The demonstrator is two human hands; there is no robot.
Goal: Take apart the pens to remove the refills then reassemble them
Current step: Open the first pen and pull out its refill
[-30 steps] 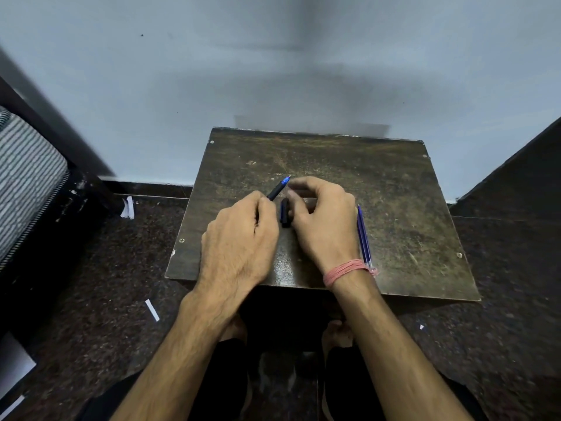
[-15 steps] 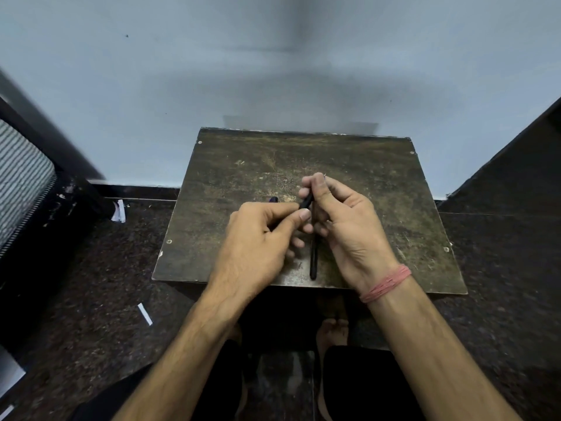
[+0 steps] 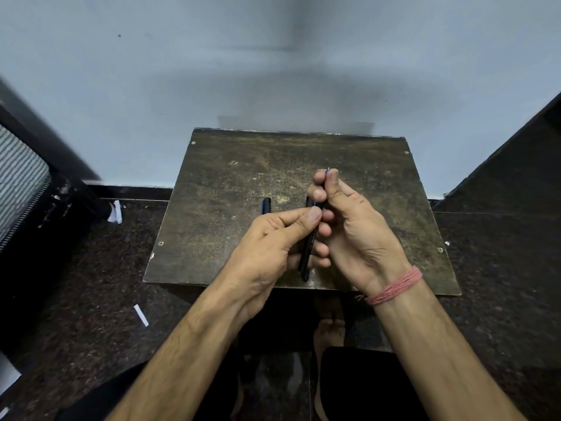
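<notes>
Head view: a slim black plastic pen barrel (image 3: 309, 247) is gripped by the left hand (image 3: 267, 247), while a thin blue refill (image 3: 327, 173) is pinched by the right hand (image 3: 352, 226) above the worn brown wooden board (image 3: 230, 189). A dark cap-like piece (image 3: 266, 205) lies on the board. Whether removal or reinsertion is under way cannot be told.

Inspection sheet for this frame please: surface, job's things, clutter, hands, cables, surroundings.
Surface: small dark board, worn and scratched, screws at the corners.
Job's things: black pen barrel held over the board's near edge; thin refill sticking out above the right fingers; a short dark pen part lying on the board beyond the left hand.
Clutter: white paper scraps on the floor.
Hands: left hand pinches the barrel near its top; right hand pinches the refill. Pink thread band on the right wrist.
Cables: nothing seen.
Surroundings: pale wall, dark speckled floor, striped fabric at left.
</notes>
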